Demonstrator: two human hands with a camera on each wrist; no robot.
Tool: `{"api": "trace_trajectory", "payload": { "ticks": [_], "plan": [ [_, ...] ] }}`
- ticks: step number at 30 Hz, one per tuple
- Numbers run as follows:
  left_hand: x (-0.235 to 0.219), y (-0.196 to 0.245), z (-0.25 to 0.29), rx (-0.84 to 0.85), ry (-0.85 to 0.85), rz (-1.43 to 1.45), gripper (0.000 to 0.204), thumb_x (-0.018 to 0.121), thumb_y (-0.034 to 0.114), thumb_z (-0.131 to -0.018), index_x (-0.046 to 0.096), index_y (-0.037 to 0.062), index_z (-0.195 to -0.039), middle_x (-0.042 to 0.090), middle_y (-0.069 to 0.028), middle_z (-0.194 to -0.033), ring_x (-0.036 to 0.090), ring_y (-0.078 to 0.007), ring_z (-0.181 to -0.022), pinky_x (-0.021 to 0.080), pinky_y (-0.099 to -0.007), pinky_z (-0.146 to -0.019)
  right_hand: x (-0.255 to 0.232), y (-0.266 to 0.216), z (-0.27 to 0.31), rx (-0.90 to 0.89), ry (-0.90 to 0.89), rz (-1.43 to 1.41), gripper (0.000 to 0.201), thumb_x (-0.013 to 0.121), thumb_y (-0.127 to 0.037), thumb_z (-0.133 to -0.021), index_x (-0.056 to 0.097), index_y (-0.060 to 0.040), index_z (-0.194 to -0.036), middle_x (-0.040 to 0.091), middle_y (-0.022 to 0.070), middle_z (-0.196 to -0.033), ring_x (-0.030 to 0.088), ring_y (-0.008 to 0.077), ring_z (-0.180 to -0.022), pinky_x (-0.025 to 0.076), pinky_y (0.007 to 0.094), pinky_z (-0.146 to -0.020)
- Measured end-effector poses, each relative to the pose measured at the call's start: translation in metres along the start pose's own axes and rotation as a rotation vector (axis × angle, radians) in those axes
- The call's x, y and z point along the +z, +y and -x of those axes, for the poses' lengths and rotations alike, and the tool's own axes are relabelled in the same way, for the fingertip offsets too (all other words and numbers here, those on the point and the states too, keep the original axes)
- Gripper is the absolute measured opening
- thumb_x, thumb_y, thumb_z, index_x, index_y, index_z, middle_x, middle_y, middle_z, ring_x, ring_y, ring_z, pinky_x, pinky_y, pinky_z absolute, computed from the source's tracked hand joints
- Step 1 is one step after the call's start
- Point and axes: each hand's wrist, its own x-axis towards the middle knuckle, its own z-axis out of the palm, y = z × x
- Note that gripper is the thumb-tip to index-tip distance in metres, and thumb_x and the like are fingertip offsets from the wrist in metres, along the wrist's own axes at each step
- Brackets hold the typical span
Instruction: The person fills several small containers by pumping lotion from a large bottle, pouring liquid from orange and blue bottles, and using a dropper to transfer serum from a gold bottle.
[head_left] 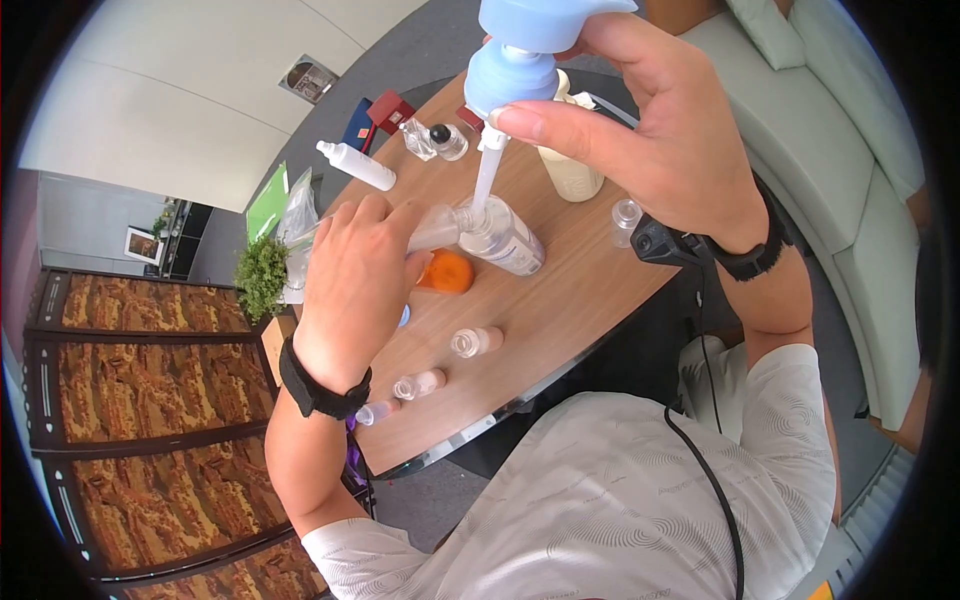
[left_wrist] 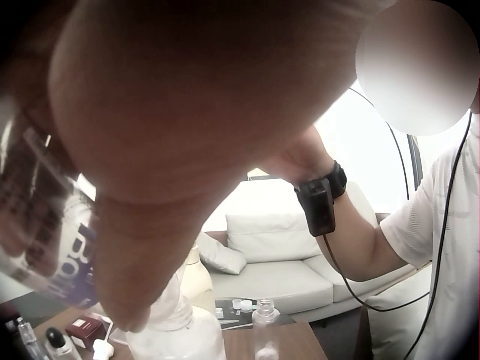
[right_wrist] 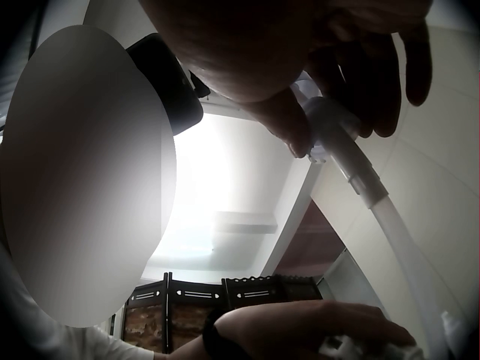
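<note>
Right hand (head_left: pixel 668 130), raised, pinches blue pump (head_left: pixel 512 78).

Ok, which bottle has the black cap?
The small clear one beyond the big labelled bottle, right of the slim white bottle in the head view. Its rounded cap is black; no other bottle shows one.

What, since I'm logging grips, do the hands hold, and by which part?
The left hand holds the clear bottle around its body; the right hand holds the blue pump by its top.
</note>
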Motion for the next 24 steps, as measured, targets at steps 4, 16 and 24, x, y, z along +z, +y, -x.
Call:
{"api": "trace_trajectory", "payload": {
  "ticks": [4,16,24],
  "plan": [
    [-0.001,0.0,-0.001,0.002,0.008,-0.008,0.049,0.079,0.008,-0.079,0.07,0.0082,-0.128,0.066,-0.0148,-0.104,0.062,-0.0394,-0.099,0.049,-0.048,-0.087,0.002,0.0,0.002,0.026,0.015,-0.026,0.038,0.085,-0.025,-0.09,0.072,0.003,-0.112,0.076,0.0173,-0.1,0.074,0.0217,-0.085,0.056,0.0324,-0.076],
    [0.0,0.0,-0.002,-0.003,0.013,-0.034,0.048,0.079,0.008,-0.08,0.07,0.0091,-0.127,0.067,-0.0143,-0.104,0.062,-0.0394,-0.1,0.048,-0.048,-0.089,-0.002,-0.006,0.0,-0.004,0.02,0.043,0.039,0.085,-0.026,-0.089,0.072,0.0028,-0.112,0.076,0.017,-0.098,0.074,0.0214,-0.084,0.056,0.0319,-0.075],
    [0.0,0.0,-0.003,-0.005,0.002,-0.024,0.048,0.079,0.008,-0.079,0.071,0.009,-0.126,0.066,-0.0148,-0.103,0.062,-0.0393,-0.1,0.049,-0.0478,-0.088,-0.002,-0.011,0.0,0.021,0.009,0.076,0.038,0.085,-0.026,-0.09,0.072,0.003,-0.111,0.076,0.0167,-0.097,0.074,0.0209,-0.082,0.056,0.0315,-0.073]
  ]
}}
